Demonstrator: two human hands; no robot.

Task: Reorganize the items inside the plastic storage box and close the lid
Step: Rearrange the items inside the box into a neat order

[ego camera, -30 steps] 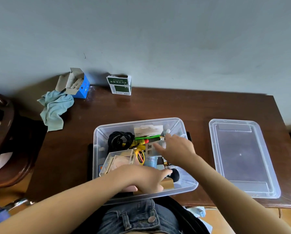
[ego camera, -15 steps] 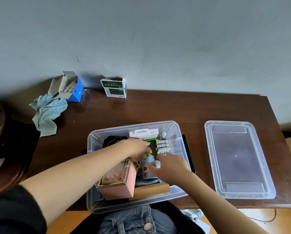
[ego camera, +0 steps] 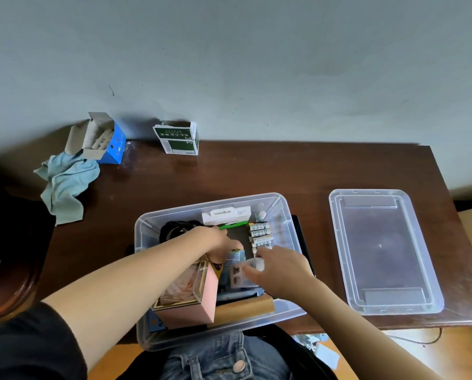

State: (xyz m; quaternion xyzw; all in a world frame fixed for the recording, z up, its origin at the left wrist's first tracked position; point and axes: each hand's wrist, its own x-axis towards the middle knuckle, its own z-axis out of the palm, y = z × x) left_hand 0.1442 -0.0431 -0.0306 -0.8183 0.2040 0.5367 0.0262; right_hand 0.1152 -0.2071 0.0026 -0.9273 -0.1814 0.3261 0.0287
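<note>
On the desk (ego camera: 256, 171) sits the clear box (ego camera: 144, 272), lid (ego camera: 382, 250) beside it. Both hands reach inside: right hand (ego camera: 281, 272) fingers pinch a small packet (ego camera: 240, 275); left hand (ego camera: 218, 242) fingers curl on something I cannot make out.

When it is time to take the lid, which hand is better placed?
The right hand, probably. The lid lies on the table to the right of the storage box, on that hand's side. The left hand would have to cross over.
</note>
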